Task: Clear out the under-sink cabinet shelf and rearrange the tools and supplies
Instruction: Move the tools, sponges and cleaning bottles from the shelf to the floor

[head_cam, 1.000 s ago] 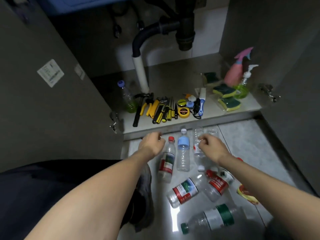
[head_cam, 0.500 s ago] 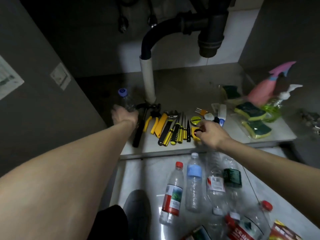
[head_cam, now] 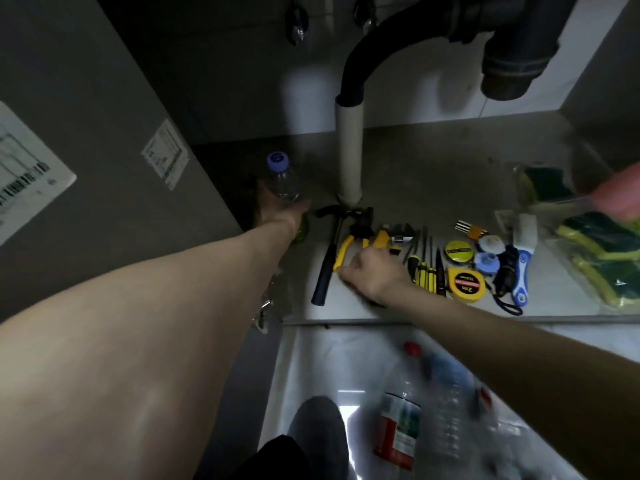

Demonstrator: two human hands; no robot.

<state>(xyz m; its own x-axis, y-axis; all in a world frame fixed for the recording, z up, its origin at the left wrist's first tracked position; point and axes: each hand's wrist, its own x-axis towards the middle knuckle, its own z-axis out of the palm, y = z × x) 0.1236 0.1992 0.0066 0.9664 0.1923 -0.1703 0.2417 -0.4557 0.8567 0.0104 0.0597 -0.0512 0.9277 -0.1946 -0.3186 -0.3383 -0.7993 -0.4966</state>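
Note:
My left hand (head_cam: 277,213) is wrapped around a clear bottle with a purple cap (head_cam: 281,178) at the left end of the cabinet shelf (head_cam: 433,174). My right hand (head_cam: 372,271) rests on the row of tools, fingers curled over the yellow-handled pliers (head_cam: 348,245) and a yellow tool beside them; whether it grips them I cannot tell. A black-handled hammer (head_cam: 329,258) lies just left of that hand. To the right lie yellow-and-black screwdrivers (head_cam: 424,271), a yellow tape measure (head_cam: 465,284), a round yellow tape (head_cam: 459,250) and a blue-and-white cutter (head_cam: 522,261).
A white drain pipe (head_cam: 349,154) stands on the shelf behind the hammer, a black trap (head_cam: 512,46) hangs above. Green-yellow sponges (head_cam: 602,251) lie at the right. Several plastic bottles (head_cam: 398,434) lie blurred on the floor below the shelf edge. The open cabinet door (head_cam: 86,150) is on my left.
The view has moved closer to the shelf. My left hand has closed around the purple-capped bottle. My right hand shifted left from the tape measure to the pliers.

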